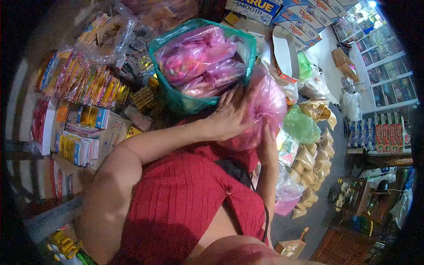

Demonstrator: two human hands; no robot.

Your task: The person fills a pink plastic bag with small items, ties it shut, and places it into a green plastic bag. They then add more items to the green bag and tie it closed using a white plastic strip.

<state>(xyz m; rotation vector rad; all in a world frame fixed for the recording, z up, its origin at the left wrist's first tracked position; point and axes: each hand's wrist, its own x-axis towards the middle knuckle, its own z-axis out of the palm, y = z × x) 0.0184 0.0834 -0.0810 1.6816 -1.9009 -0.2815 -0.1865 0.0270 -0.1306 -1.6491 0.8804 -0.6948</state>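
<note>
A filled pink plastic bag (pixel 270 99) is between my two hands, in front of the red shirt. My left hand (pixel 229 117) grips its left side, the fingers partly blurred. From the right, my right hand (pixel 267 139) holds the bag's lower side, with some fingers hidden behind the plastic. Just beyond my left hand stands a large open green plastic bag (pixel 252 55). Inside it lie knotted pink plastic bags (pixel 190 55) with colourful contents that I cannot make out.
Packets in shiny wrap (pixel 90 81) and stacked booklets (pixel 77 148) lie at left. Tan pouches (pixel 309 165) and a light green bag (pixel 301 123) sit on the floor at right. Beer cartons (pixel 298 22) stand at the back, near glass-fronted shelves (pixel 384 57). A wooden cabinet (pixel 340 247) is lower right.
</note>
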